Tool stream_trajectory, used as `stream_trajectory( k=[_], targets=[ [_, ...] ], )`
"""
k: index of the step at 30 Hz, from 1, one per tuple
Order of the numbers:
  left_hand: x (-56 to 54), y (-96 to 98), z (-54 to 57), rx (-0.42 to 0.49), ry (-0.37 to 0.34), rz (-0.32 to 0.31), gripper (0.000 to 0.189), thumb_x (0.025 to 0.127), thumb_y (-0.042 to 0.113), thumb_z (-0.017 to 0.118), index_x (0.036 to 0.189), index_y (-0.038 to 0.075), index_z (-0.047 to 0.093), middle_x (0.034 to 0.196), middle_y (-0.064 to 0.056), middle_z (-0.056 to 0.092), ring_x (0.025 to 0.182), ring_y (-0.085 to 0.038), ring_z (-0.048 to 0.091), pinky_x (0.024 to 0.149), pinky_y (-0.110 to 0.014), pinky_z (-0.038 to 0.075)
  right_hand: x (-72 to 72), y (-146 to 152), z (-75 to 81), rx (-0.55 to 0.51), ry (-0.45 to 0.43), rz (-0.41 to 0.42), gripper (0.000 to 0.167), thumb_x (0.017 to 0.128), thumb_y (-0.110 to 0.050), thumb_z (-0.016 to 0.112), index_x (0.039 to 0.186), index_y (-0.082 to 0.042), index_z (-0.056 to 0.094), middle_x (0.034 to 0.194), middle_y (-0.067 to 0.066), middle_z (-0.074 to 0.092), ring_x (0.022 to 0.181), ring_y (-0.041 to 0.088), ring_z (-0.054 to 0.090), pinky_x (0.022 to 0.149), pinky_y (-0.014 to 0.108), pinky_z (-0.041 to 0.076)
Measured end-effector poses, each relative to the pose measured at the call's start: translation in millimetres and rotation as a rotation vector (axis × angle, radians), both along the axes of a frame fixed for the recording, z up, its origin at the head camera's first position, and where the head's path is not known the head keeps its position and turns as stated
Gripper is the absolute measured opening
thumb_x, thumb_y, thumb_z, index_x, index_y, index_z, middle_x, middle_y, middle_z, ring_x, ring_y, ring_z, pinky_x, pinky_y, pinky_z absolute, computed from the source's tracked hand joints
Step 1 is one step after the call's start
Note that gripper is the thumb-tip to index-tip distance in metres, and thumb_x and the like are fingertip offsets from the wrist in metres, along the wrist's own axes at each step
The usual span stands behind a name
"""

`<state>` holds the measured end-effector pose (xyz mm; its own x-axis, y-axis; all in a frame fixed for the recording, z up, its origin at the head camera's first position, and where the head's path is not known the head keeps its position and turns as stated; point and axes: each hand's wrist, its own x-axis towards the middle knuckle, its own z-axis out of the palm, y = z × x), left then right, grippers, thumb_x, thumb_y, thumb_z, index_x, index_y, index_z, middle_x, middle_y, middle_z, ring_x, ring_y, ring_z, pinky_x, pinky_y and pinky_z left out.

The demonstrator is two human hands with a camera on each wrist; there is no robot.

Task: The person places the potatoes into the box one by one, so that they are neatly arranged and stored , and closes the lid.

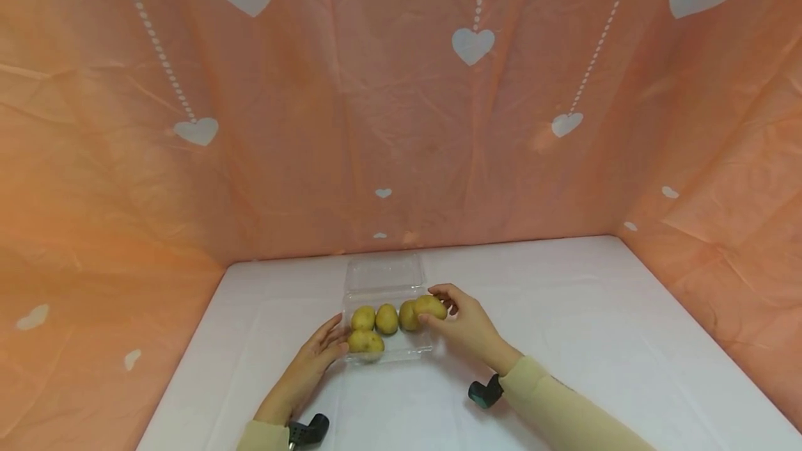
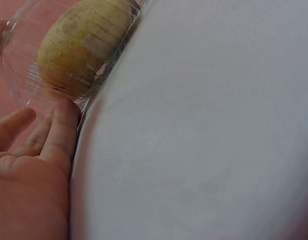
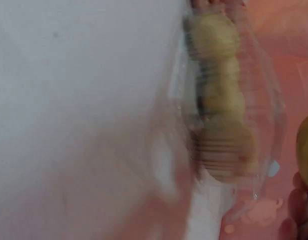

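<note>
A clear plastic clamshell box [image 1: 401,353] sits on the table with its lid [image 1: 385,272] folded back, away from me. Several potatoes [image 1: 386,319] lie inside, one of them at the front left [image 1: 365,342]. My right hand [image 1: 466,322] grips another potato [image 1: 430,307] over the box's right side, overlapping a potato below it in the head view. In the right wrist view this held potato [image 3: 306,150] shows at the right edge. My left hand [image 1: 316,350] rests at the box's left side, its extended fingers [image 2: 63,127] against the plastic wall.
A white cloth covers the table [image 1: 564,312]. Behind and at both sides hangs an orange curtain [image 1: 407,124] with white hearts. Dark wrist-worn cameras show below the left hand [image 1: 310,430] and the right hand [image 1: 484,393].
</note>
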<state>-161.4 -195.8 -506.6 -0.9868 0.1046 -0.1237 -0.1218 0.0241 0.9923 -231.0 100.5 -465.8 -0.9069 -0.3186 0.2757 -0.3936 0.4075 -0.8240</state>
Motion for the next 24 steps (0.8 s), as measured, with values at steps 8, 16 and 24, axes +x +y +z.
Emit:
stream_trajectory(
  k=[8,16,24],
  targets=[
    [-0.1,0.0,-0.4,-0.009,0.002,0.002,0.07,0.094,0.024,0.062,0.152,0.01,0.027,0.146,-0.02,0.041,0.135,-0.033,0.037,0.111,-0.051,0.028,6.5,-14.9,-7.8,0.1,0.018,0.115,0.047,0.079,-0.046,0.077,0.116,-0.021,0.061,0.102,-0.013,0.058,0.093,0.011,0.051,0.08,0.033,0.045],
    [0.0,-0.6,-2.4,-0.001,0.01,-0.004,0.069,0.094,0.023,0.062,0.152,0.011,0.027,0.147,-0.021,0.04,0.135,-0.034,0.037,0.112,-0.05,0.027,7.7,-26.1,-11.5,0.146,0.031,0.137,0.04,0.079,-0.047,0.077,0.112,-0.028,0.063,0.099,-0.017,0.058,0.091,0.014,0.048,0.079,0.032,0.039],
    [-0.8,-1.4,-3.6,-0.002,0.011,-0.003,0.068,0.094,0.023,0.062,0.151,0.011,0.028,0.147,-0.021,0.038,0.135,-0.034,0.037,0.112,-0.05,0.027,8.2,-33.5,-21.4,0.182,0.063,0.15,0.042,0.077,-0.05,0.077,0.108,-0.027,0.063,0.098,-0.019,0.058,0.088,0.007,0.045,0.082,0.037,0.028]
  ],
)
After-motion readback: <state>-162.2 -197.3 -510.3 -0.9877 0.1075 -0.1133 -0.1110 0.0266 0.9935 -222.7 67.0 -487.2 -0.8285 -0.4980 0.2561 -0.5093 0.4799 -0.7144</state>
